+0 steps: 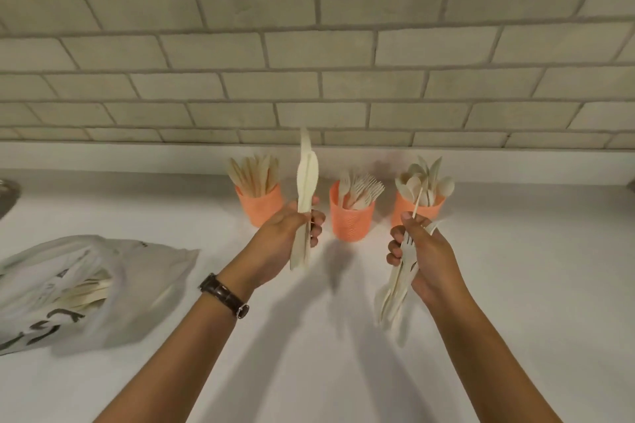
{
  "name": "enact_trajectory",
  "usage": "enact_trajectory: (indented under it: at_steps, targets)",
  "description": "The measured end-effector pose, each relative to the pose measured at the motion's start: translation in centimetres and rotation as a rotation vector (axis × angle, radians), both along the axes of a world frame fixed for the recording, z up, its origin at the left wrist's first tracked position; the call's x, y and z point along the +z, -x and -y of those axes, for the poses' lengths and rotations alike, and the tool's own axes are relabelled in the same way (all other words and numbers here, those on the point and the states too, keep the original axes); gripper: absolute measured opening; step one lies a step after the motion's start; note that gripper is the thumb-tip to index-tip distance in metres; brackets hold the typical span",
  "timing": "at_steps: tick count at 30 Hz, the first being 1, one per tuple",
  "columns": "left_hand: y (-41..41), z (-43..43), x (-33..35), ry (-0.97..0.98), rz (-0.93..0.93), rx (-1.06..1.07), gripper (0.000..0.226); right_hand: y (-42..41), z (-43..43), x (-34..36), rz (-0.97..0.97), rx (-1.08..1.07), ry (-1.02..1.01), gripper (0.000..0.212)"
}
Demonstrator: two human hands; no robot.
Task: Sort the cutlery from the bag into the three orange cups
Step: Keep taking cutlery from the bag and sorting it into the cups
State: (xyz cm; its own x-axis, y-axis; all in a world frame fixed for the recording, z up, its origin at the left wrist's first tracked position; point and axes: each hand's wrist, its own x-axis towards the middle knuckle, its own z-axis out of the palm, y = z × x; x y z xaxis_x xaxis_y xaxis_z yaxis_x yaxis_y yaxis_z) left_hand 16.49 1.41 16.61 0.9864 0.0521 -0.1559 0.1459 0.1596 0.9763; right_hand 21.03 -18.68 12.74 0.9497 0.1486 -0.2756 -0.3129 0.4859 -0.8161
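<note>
Nearest me, my two bare forearms reach forward over the white counter (515,251), the left one with a dark watch (225,295) at the wrist. My right hand (424,257) is closed round a bundle of pale cutlery (395,285); a fork's prongs show against the palm, the handles hang down toward me, and one thin stick pokes up past the thumb. My left hand (285,233) is wrapped round a few knives (304,196), held upright with the blades pointing at the wall. To the far left the bag (86,285) lies on its side, more cutlery showing in its mouth. Beyond my hands three orange cups stand in a row, apart from one another: the left cup (257,206) holds knives, the middle cup (350,220) forks, the right cup (403,209) spoons. Behind them rises the tiled wall (309,45).
</note>
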Motion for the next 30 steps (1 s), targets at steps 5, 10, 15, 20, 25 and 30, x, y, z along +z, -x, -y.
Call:
enact_trajectory:
  at_steps: [5, 10, 15, 20, 25, 30]
  targets:
    - [-4.1, -6.7, 0.4, -0.152, 0.155, 0.158, 0.022, -0.3, -1.0, -0.6, -0.008, 0.028, 0.032, 0.012]
    - [-8.3, -10.7, 0.6, -0.369, 0.195, 0.393, 0.025, -0.7, -1.4, -0.9, -0.013, 0.028, 0.039, 0.014]
    - [-10.4, -11.2, -2.4, -0.579, 0.072, 0.487, 0.019, -1.2, -1.3, -0.9, 0.008, 0.016, 0.042, 0.014]
    - [-9.5, -10.1, -3.7, -0.566, 0.018, 0.461, 0.029, -1.1, -1.2, -0.7, 0.005, 0.005, 0.026, 0.015]
    - [-7.8, -8.3, -2.4, -0.525, 0.151, 0.638, 0.037, -0.6, -0.6, -0.6, -0.019, 0.004, -0.003, 0.014]
    - [-4.0, -0.9, -0.9, -0.479, 0.208, 0.312, 0.021, 0.2, 0.3, 0.0, -0.039, 0.007, -0.262, 0.02]
